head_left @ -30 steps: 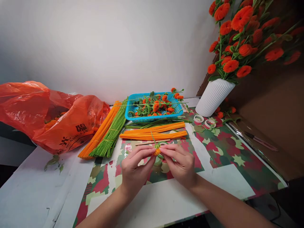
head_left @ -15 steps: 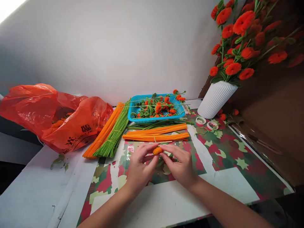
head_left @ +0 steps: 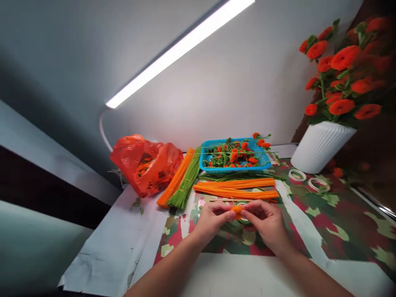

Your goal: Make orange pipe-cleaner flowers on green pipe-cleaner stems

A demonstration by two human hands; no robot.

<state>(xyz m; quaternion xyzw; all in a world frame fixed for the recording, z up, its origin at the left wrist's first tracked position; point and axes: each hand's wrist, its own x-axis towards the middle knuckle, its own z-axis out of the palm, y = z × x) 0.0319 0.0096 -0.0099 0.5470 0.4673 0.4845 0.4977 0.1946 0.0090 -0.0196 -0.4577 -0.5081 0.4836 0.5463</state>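
A small orange pipe-cleaner flower (head_left: pixel 236 210) is pinched between both hands above the camouflage-patterned mat (head_left: pixel 247 237). My left hand (head_left: pixel 213 218) grips its left side with thumb and forefinger. On the other side, my right hand (head_left: pixel 266 220) has its thumb and fingers closed on the flower's right edge. Just behind and below the flower, a roll of green tape (head_left: pixel 243 216) shows in part between the hands. Beyond it lie loose orange pipe cleaners (head_left: pixel 235 193).
Behind stands a blue basket (head_left: pixel 236 169) of orange flowers. Orange pipe cleaners (head_left: pixel 175 181) and green ones (head_left: pixel 185 183) lie left, beside a red plastic bag (head_left: pixel 161 165). A white vase (head_left: pixel 321 146) of flowers and two tape rolls (head_left: pixel 297 175) (head_left: pixel 318 185) are right. Overhead is a lamp (head_left: pixel 182 51).
My view has swung up and left, so the lamp now shows and the table things sit further right and lower. Both hands still hold the orange flower, which appears turned.
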